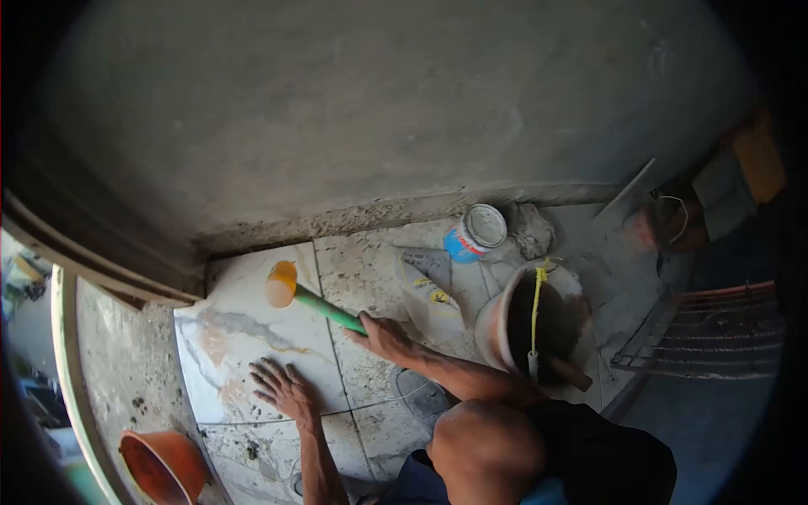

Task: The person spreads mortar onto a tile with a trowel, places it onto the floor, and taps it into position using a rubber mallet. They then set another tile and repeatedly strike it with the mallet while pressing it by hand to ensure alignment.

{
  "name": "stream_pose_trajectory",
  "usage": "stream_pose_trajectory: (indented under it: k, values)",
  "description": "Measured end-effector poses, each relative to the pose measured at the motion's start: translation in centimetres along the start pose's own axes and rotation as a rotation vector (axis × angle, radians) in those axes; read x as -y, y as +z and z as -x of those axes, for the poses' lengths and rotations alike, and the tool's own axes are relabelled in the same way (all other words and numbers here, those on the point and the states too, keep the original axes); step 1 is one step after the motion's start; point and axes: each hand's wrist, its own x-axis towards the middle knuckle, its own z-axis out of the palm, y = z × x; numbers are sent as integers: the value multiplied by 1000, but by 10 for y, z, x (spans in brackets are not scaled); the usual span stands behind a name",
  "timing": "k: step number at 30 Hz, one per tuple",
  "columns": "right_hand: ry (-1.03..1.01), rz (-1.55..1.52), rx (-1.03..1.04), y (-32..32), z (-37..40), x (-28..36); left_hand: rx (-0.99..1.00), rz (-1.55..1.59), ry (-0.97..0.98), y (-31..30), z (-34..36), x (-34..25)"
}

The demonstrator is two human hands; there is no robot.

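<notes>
Green-handled mallet point(315, 304) sits clenched in the right hand point(383, 337), left hand point(286, 391) splayed on tile point(252, 332).

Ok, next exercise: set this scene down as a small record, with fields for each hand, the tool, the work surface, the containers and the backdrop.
Left hand: fingers spread on the tile
Right hand: gripping the mallet by its handle
Tool: mallet, green handle, yellow-orange head; contact with the tile unclear
Work surface: marble-patterned tile
Containers: blue can near the wall; large bucket with yellow cord; orange bucket
Backdrop: grey wall
</notes>
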Motion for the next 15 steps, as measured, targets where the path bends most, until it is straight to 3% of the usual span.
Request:
stream_pose_trajectory:
  k: [1,2,3,4,5,6,7,9,10,11,12,14,15]
  values:
    - [81,51,82,16,-2,-12,-96,-30,38,13,3,7]
    - [9,-37,1,22,-4,-15,-27,-183,11,9,1,3]
    - [71,-52,6,10,-13,-1,-25,-144,-23,3,1,-3]
    - [92,-152,65,-9,-17,13,-20,-312,-55,14,-4,-2]
    - [33,-150,-28,-7,-13,16,9,-326,-82,14,-7,-3]
    - [-5,-157,-25,-13,-9,21,-444,-1049,215,-10,1,-9]
    - [-65,-159,-122,4,-6,12,-396,-1061,183,4,-4,-11]
    - [-44,-19,-61,30,-11,-10,-324,-876,417,24,-19,-16]
    - [-37,51,-30,29,-13,-12,-337,-864,421,20,-18,-29]
    - [120,-44,51,32,-18,-7,-167,-405,460,13,-15,-39]
    - [73,-133,-20,19,-20,3,5,45,484,7,-18,-43]
    - [2,-168,-33,1,-17,14,18,-60,486,32,-26,-36]
    - [-103,-170,-182,9,-12,13,-4,-28,476,25,-23,-38]
